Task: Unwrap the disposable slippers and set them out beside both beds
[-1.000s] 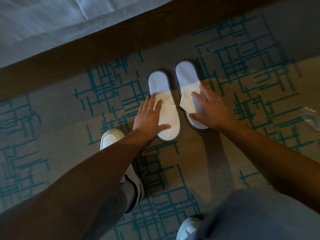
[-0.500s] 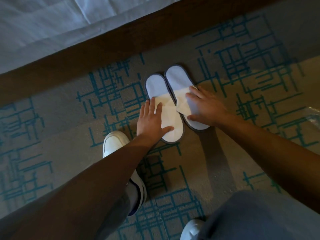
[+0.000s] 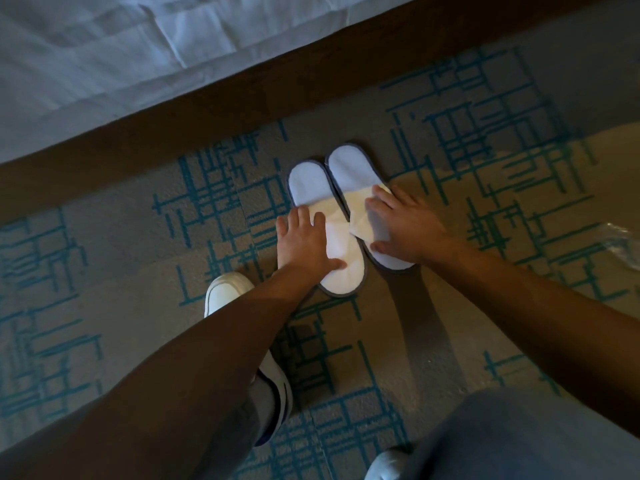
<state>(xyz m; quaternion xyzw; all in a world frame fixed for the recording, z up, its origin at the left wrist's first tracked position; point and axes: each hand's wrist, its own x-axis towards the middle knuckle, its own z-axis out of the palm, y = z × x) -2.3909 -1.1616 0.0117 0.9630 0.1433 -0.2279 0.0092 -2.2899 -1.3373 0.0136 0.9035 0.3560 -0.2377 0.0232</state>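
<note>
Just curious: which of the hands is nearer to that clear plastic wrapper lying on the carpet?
Right. The right hand rests on a slipper, on the side toward the clear plastic wrapper; the left hand lies farther away.

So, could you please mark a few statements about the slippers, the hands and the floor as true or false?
1. Both slippers lie flat on the carpet. True.
2. The left hand is lifted clear of them. False: it rests flat on the left slipper.
3. The right hand lies on the right slipper. True.
4. The slippers are on the bed. False: they are on the floor beside it.
5. A clear plastic wrapper lies on the carpet at the right edge. True.
</note>
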